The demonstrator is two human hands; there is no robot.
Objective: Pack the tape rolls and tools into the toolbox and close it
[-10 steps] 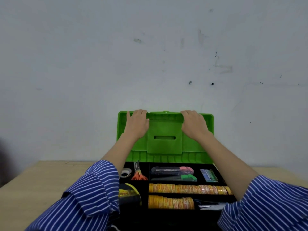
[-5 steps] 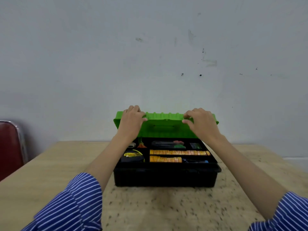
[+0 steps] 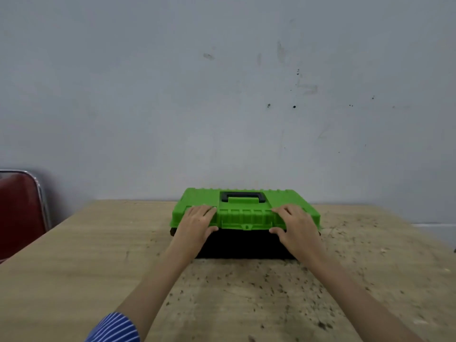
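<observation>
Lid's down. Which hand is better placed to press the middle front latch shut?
Little in it. The left hand and right hand both rest on the lid, each about equally far from the latch.

wooden table (image 3: 98, 267), closed toolbox (image 3: 246, 213) on it

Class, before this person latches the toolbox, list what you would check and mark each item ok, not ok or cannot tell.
1. Green plastic lid down on black toolbox base: ok.
2. Front latch fastened: cannot tell.
3. Left hand and right hand on the lid's front corners: ok.
4. Thumbs clear of the seam: cannot tell.
5. Tape or tools left on the wooden table: none visible, ok.
6. Black handle folded flat: ok.
</observation>
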